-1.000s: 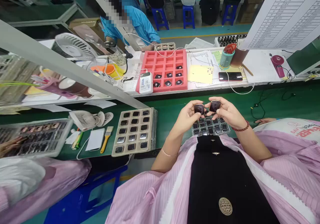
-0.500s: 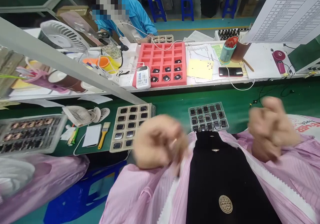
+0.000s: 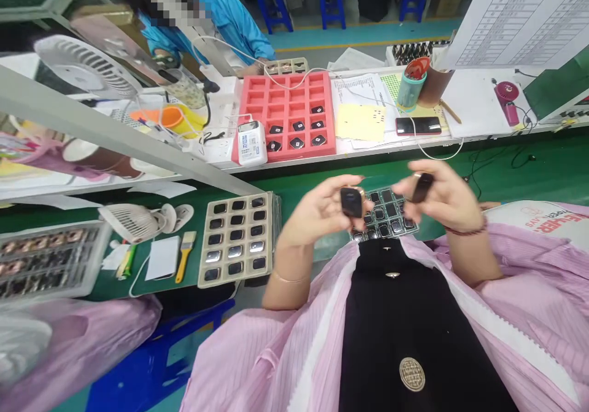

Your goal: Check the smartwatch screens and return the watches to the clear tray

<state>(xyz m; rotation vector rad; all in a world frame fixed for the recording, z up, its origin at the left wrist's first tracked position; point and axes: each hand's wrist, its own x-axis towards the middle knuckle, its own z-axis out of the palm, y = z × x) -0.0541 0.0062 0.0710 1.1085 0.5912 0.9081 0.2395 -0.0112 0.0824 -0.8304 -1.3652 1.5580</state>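
My left hand (image 3: 319,212) grips a black, rounded-square smartwatch case (image 3: 351,202) between thumb and fingers, its flat dark face towards me. A second smartwatch case (image 3: 423,186), dark with a gold-coloured edge, is pinched in my right hand (image 3: 448,197) and tilted more side-on. Both hands are raised above a clear plastic tray (image 3: 391,195) holding several similar square black pieces, and they partly hide it. Left of my left hand lies a beige tray (image 3: 253,231) with rows of black square pieces in its pockets.
A red foam tray (image 3: 288,114) with several black pieces stands on the white shelf, beside a white device (image 3: 251,143) and a phone (image 3: 418,126). At left are a yellow brush (image 3: 184,257), a white fan (image 3: 131,220) and another tray (image 3: 87,277). Across the shelf sits a person in blue (image 3: 225,19).
Both hands, blurred and farther apart before, have moved forward and closer together over the clear tray. The two smartwatch cases now show plainly in them. The view has shifted slightly.
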